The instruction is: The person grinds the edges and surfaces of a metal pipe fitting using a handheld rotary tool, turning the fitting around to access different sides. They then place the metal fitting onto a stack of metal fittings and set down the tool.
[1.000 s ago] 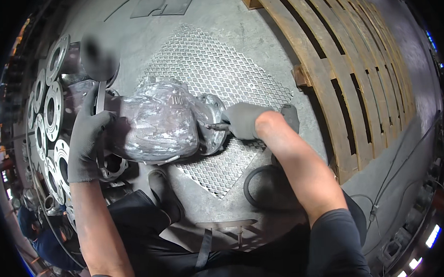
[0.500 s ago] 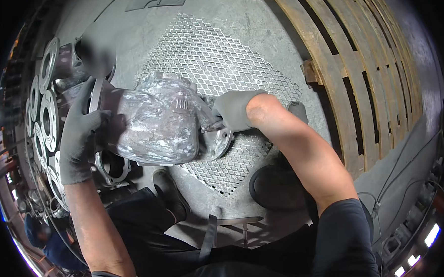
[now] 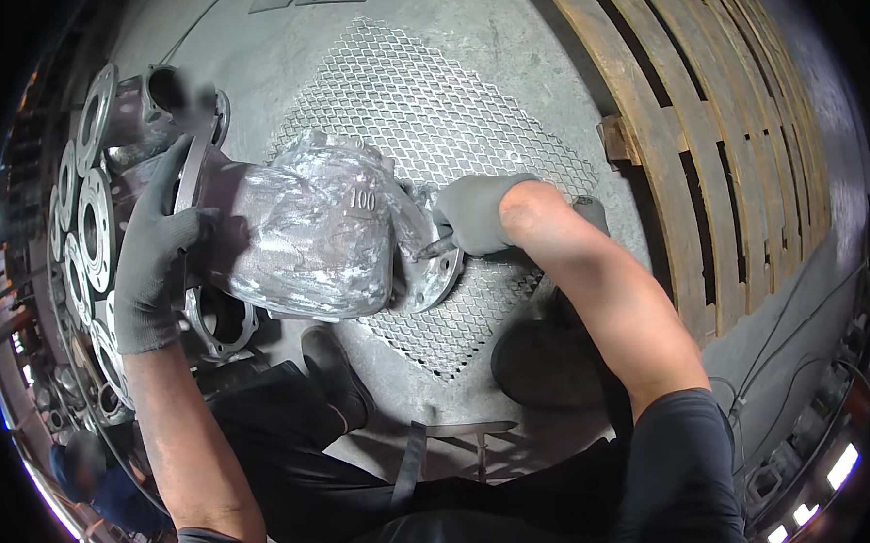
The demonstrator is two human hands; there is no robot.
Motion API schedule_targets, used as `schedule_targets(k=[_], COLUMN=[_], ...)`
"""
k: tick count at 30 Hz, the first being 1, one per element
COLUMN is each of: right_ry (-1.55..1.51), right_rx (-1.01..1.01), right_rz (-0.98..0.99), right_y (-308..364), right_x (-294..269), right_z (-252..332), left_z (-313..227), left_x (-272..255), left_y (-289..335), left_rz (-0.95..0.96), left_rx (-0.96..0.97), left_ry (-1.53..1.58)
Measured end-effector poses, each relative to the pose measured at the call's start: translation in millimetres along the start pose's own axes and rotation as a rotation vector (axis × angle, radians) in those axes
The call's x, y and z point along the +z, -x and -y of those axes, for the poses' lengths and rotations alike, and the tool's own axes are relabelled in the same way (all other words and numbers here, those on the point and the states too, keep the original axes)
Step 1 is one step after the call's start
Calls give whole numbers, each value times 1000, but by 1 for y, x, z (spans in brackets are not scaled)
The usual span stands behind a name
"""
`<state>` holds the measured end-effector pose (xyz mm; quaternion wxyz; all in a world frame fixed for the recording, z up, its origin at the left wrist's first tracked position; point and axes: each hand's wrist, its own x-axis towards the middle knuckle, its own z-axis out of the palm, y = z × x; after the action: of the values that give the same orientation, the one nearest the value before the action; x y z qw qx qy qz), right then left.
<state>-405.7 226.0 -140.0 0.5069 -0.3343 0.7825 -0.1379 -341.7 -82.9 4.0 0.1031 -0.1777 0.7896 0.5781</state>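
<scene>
Item in hand: one cast metal valve body (image 3: 308, 243), grey, bulbous in the middle with a round bolt-holed flange at each end, wrapped in clear plastic film (image 3: 349, 193) that is crinkled and loose on top — a raised cast marking shows through the film on the bulge, not transcribed. It is held on its side over the expanded-metal mesh panel (image 3: 418, 98) on the concrete floor (image 3: 554, 101). My left hand (image 3: 158, 254), in a grey glove, has its fingers spread and curled over the rim of the left flange (image 3: 191, 200), which I judge steadies the weight and keeps the body from rolling. My right hand (image 3: 476, 211), also gloved, is at the right flange (image 3: 433, 276); its fingers are closed around something thin and dark, seemingly a small tool, pointed at the flange face — what it is I cannot tell. Adjacent stock: a row of similar flanged castings (image 3: 88, 219) along the left, standing on edge and packed close, unwrapped. To the right, well apart, a wooden pallet (image 3: 730, 132). My dark shoe (image 3: 337, 368) is planted just below the valve body, legs straddling it for a close working stance. No paper labels or signs visible
</scene>
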Motion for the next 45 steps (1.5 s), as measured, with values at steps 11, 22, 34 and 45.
schedule_targets(k=[11, 22, 34, 45], right_ry=[-29, 63, 255, 184], right_rx=[29, 67, 1, 60], right_rz=[-7, -122, -97, -115], right_y=[-1, 13, 7, 14], right_x=[12, 47, 52, 57], right_z=[5, 27, 48, 44], left_z=[2, -1, 0, 1], left_x=[-2, 3, 2, 6], left_y=[3, 10, 13, 18], left_rz=[-33, 5, -16, -34], left_rx=[25, -45, -35, -17], left_ry=[-92, -1, -35, -14])
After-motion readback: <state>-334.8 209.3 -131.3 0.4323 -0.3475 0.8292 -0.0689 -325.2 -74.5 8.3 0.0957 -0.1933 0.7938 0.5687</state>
